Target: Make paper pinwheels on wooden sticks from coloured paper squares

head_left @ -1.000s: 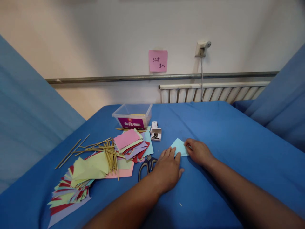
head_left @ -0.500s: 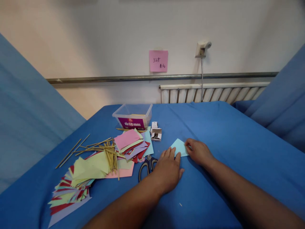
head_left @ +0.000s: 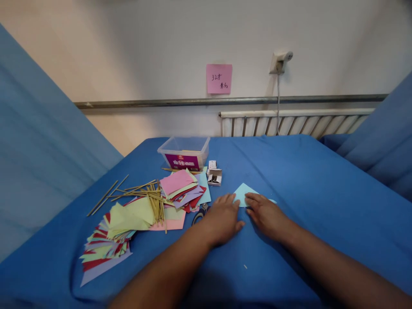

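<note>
Item one, far left: a fanned heap of cut paper pieces (head_left: 106,246) in yellow, red and lilac, lying on the blue cloth (head_left: 322,180). Item two: loose wooden sticks (head_left: 141,193), some strewn toward the left edge, some bundled across the paper. Item three: a second stack of coloured sheets (head_left: 180,189), pink on top, with a clear plastic box (head_left: 184,152) (purple label on its front) behind it and a small open carton (head_left: 214,177) just beside. Item four: scissors (head_left: 199,213), handles partly covered by our left hand (head_left: 222,221) — this hand lies flat, fingers together, fingertips touching the near edge of the light blue paper (head_left: 242,193). Item five: that paper itself, a pointed shape flat on the cloth between both hands. Item six: our right hand (head_left: 265,214) — palm down, fingers extended, pressing on the paper's right part.
</note>
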Tool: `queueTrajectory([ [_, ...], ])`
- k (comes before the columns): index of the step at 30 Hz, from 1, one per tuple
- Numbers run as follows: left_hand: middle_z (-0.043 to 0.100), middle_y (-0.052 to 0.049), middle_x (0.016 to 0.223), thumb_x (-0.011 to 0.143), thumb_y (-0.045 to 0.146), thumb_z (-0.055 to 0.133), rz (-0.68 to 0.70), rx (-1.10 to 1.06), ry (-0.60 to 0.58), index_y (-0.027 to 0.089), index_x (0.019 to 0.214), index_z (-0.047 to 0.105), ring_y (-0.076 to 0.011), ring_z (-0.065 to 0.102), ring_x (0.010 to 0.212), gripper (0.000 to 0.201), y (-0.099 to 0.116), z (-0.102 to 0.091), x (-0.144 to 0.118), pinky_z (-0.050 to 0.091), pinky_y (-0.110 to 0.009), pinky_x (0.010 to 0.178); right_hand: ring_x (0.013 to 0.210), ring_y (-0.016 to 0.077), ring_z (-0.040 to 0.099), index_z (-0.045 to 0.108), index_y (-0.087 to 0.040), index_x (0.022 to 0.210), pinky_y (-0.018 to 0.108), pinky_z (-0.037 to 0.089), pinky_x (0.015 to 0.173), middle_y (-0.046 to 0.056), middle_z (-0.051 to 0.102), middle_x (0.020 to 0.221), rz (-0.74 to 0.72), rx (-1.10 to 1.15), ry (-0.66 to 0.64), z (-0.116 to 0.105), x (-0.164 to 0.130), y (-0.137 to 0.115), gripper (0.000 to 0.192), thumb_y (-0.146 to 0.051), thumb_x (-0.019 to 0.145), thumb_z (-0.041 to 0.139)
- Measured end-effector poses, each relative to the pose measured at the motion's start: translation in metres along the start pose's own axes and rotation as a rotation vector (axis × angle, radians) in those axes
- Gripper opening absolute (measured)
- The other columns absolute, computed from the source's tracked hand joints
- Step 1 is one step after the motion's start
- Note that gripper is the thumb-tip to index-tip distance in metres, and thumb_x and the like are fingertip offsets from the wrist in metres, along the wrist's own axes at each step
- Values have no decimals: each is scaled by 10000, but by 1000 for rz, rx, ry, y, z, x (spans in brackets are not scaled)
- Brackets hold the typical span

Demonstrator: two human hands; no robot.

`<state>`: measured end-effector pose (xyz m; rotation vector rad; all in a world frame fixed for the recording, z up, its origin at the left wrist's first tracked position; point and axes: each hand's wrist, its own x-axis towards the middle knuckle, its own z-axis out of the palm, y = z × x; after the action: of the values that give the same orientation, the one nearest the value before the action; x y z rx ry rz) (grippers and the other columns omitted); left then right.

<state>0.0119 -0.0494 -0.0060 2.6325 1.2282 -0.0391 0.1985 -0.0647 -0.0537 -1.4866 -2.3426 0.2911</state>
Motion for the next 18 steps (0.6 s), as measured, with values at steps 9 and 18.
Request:
queueTrajectory([
  [9, 678, -90, 1060, 858, 351, 470, -298, -105, 173, 188, 1065, 625, -235, 621, 952, 306, -38, -40, 0, 449, -327, 818, 1231, 287, 465, 524, -231, 1329, 426, 380, 1018, 169, 469, 1357, -28, -45, -95, -15, -5, -16, 427, -318, 914, 474],
  [18, 678, -35, 769, 732, 344, 616, -370, -68, -14, 218, 758, 654, -196, 611, 707, 135, -42, -29, 3, 414, -273, 629, 1311, 344, 358, 485, -361, 1344, 511, 345, 1002, 131, 423, 1407, -21, -115, -113, -5, -5, -16, 424, -367, 921, 462],
])
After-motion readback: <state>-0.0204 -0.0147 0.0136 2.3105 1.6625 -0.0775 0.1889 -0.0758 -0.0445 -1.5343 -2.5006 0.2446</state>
